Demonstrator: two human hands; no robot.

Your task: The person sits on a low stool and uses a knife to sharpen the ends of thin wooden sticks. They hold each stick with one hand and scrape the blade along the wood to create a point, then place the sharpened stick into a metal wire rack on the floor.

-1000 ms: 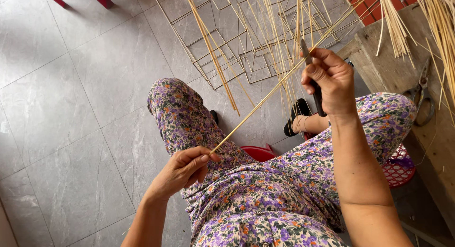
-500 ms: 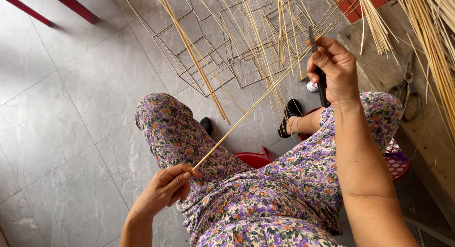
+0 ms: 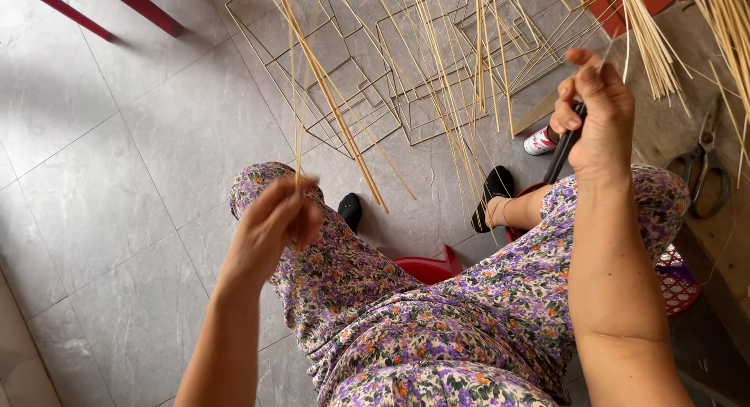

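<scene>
I sit in a purple flowered dress with my knees apart over a grey tiled floor. My left hand (image 3: pixel 273 223) is raised above my left knee and pinches thin bamboo strips (image 3: pixel 295 102) that stand nearly upright. My right hand (image 3: pixel 598 114) is lifted above my right knee and grips a dark-handled tool (image 3: pixel 561 153) that points downward. Square frames of bamboo strip (image 3: pixel 375 71) lie on the floor ahead of my knees, with several loose long strips (image 3: pixel 461 102) across them.
Scissors (image 3: pixel 707 173) lie on a wooden board at the right. A bundle of bamboo strips (image 3: pixel 652 32) hangs in at the top right. A red plastic stool (image 3: pixel 426 266) is under me, a pink basket (image 3: pixel 676 278) beside it. Red furniture legs (image 3: pixel 117 5) stand at the top left.
The strip that ran slantwise between both hands is now upright in my left hand, which has risen. My right hand no longer pulls on it and still holds the tool.
</scene>
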